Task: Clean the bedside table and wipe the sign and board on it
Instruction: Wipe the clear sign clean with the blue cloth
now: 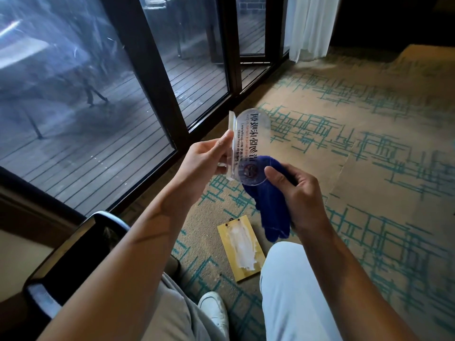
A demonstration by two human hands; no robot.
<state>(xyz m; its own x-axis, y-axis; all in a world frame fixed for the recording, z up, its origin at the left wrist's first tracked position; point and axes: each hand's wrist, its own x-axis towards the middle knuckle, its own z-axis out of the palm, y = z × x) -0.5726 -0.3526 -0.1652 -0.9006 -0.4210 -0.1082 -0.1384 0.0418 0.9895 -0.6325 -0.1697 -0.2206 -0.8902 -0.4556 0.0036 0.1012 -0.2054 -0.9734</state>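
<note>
A clear acrylic sign with dark printed characters is held up in front of me. My left hand grips it by its base edge. My right hand is closed on a blue cloth, thumb pressing the cloth against the sign's lower rounded end. A yellow wooden board with a metal clip and a white smeared patch lies flat on the carpet below my hands. The dark bedside table shows at the lower left, partly hidden by my left forearm.
Tall glass doors with dark frames run along the left, a wooden deck outside. A white curtain hangs at the top. Patterned tan and teal carpet covers the floor. My legs and a white shoe are at the bottom.
</note>
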